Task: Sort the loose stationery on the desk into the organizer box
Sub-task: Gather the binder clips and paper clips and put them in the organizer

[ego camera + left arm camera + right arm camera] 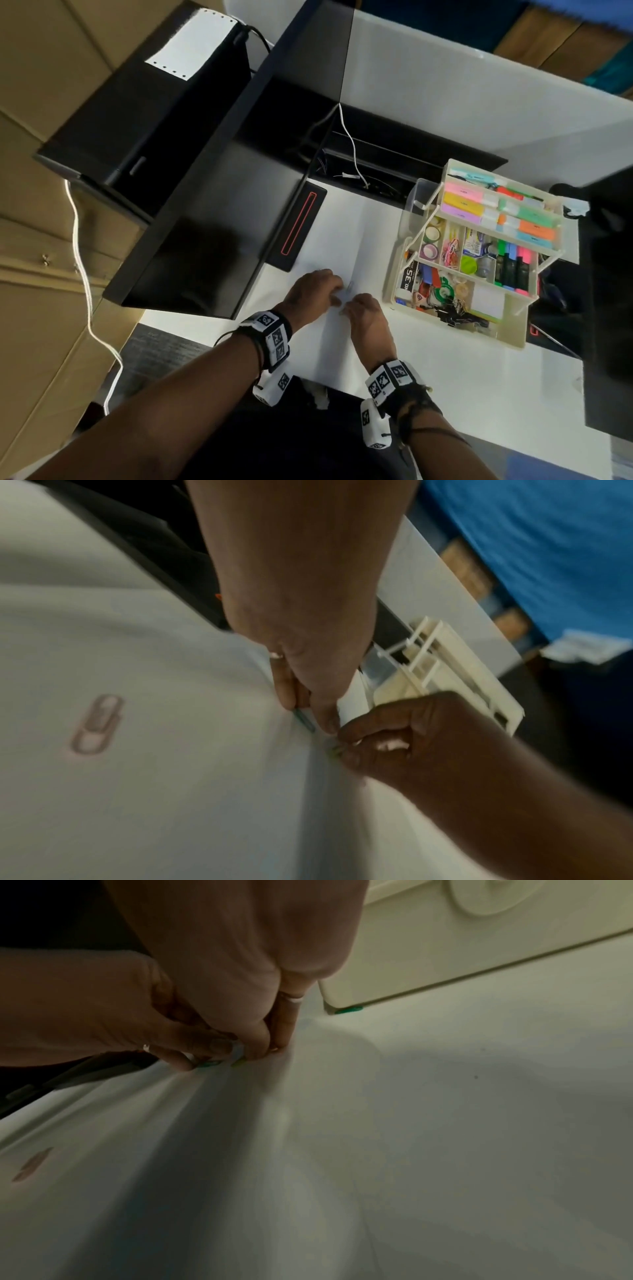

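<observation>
Stationery, loose: small paper clips on the white desk [445, 394], in front of the person and left of the organizer box.
Right hand [368, 317]: nearest the body, knuckles up, fingertips [258, 1045] bunched and pressed down to the desk; they pinch a small yellow-green clip [238, 1064], mostly hidden under them.
Left hand [313, 291]: just beside the right hand, fingertips almost touching it; thumb and forefinger pinch a blue-green clip [304, 719] against the desk surface.
Pink paper clip [97, 723]: lies flat and alone on the desk, to the left of the left hand, apart from both hands.
Wrist bands: black straps with white coded marker blocks [274, 334] on both wrists.
Organizer box [510, 334]: cream plastic, tiered trays folded open, on the desk to the right of the hands, near but not touching them.
Box, near tray: black binder clips [455, 313], tape rolls, a white pad.
Box, middle tray: coloured paper clips [450, 251] in one narrow compartment, washi tape rolls [431, 243] in the compartment to its left, highlighters [513, 267] at the right.
Box, far tray: pastel sticky-note blocks [460, 202] in rows.
Black slim device with red outline [299, 224]: beyond the hands, at the desk's left edge.
White cable [351, 147]: hangs into the black trough at the back of the desk.
Black printer [137, 130]: far left, with white perforated paper on top.
</observation>
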The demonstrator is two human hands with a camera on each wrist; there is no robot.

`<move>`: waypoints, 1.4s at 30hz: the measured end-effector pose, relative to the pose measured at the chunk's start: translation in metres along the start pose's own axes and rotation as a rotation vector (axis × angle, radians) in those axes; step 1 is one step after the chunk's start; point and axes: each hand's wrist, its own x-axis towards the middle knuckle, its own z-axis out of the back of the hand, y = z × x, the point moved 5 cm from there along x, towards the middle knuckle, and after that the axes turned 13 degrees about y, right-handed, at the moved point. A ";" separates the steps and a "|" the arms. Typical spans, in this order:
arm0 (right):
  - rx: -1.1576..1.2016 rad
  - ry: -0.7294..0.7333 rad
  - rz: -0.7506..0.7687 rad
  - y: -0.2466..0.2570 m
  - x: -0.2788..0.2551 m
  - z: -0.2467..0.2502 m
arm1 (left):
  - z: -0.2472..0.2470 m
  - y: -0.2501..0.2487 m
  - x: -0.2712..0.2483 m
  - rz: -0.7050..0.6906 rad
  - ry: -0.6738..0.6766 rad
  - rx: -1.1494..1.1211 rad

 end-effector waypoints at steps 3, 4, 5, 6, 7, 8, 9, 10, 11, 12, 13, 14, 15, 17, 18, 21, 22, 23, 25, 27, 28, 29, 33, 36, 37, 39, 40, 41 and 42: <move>0.061 -0.009 -0.032 -0.003 0.002 0.005 | 0.003 0.005 -0.006 -0.006 -0.015 -0.072; 0.072 -0.020 -0.043 -0.003 0.002 0.006 | 0.004 0.009 -0.009 0.011 -0.023 -0.053; 0.070 -0.032 -0.055 -0.004 0.002 0.007 | 0.005 0.014 -0.012 0.033 -0.026 -0.033; 0.063 -0.041 -0.073 -0.006 0.000 0.008 | 0.005 0.018 -0.014 0.063 -0.013 -0.012; 0.059 -0.047 -0.095 -0.008 -0.003 0.008 | 0.004 0.022 -0.016 0.080 0.005 0.007; 0.058 -0.048 -0.118 -0.011 -0.006 0.008 | 0.005 0.024 -0.017 0.089 0.018 0.017; 0.055 -0.047 -0.138 -0.014 -0.009 0.008 | 0.004 0.026 -0.017 0.091 0.020 0.027; 0.051 -0.045 -0.154 -0.017 -0.011 0.008 | 0.006 0.025 -0.017 0.091 0.018 0.037; 0.049 -0.039 -0.168 -0.019 -0.012 0.008 | 0.006 0.024 -0.017 0.090 0.011 0.047; 0.053 -0.038 -0.182 -0.020 -0.013 0.009 | 0.007 0.023 -0.016 0.091 0.005 0.056; 0.065 -0.039 -0.197 -0.021 -0.012 0.009 | 0.006 0.021 -0.016 0.090 -0.003 0.062; 0.078 -0.041 -0.213 -0.021 -0.011 0.009 | 0.006 0.020 -0.015 0.089 -0.009 0.068; 0.087 -0.043 -0.227 -0.020 -0.009 0.009 | 0.005 0.017 -0.015 0.083 -0.016 0.077; 0.108 -0.042 -0.253 -0.019 -0.007 0.008 | 0.003 0.012 -0.013 0.061 -0.007 0.107; 0.117 -0.041 -0.263 -0.018 -0.007 0.008 | 0.003 0.009 -0.011 0.051 0.004 0.128; 0.111 -0.023 -0.272 -0.012 -0.007 0.008 | 0.002 0.002 -0.008 0.050 0.029 0.211; 0.102 -0.009 -0.274 -0.011 -0.007 0.007 | 0.001 0.000 -0.008 0.058 0.041 0.249; 0.090 0.010 -0.281 -0.009 -0.007 0.006 | -0.001 -0.001 -0.008 0.066 0.054 0.292; 0.049 0.073 -0.315 -0.007 -0.007 0.005 | -0.004 -0.005 -0.009 0.072 0.072 0.357; 0.008 0.119 -0.314 -0.007 -0.006 0.005 | -0.005 -0.010 -0.010 0.070 0.080 0.389; -0.013 0.126 -0.303 -0.006 -0.006 0.006 | -0.006 -0.012 -0.011 0.069 0.086 0.408; -0.025 0.131 -0.297 -0.005 -0.005 0.007 | -0.007 -0.014 -0.012 0.065 0.089 0.437; -0.068 0.169 -0.258 -0.008 -0.007 0.008 | -0.016 -0.016 -0.015 0.042 0.096 0.528; -0.048 0.203 -0.257 -0.023 -0.007 0.002 | -0.020 -0.011 -0.014 0.037 0.099 0.455; -0.038 0.186 -0.271 -0.026 -0.009 0.004 | -0.018 -0.009 -0.013 0.049 0.088 0.391; 0.033 0.152 -0.278 -0.024 -0.016 0.017 | -0.012 -0.003 -0.012 0.082 0.048 0.191; 0.087 0.127 -0.246 -0.020 -0.020 0.026 | -0.010 -0.002 -0.011 0.092 0.031 0.083; 0.135 0.081 -0.209 -0.015 -0.025 0.037 | -0.006 -0.001 -0.010 0.099 0.004 -0.027; 0.183 0.030 -0.182 -0.012 -0.031 0.050 | -0.001 -0.004 -0.010 0.108 -0.030 -0.125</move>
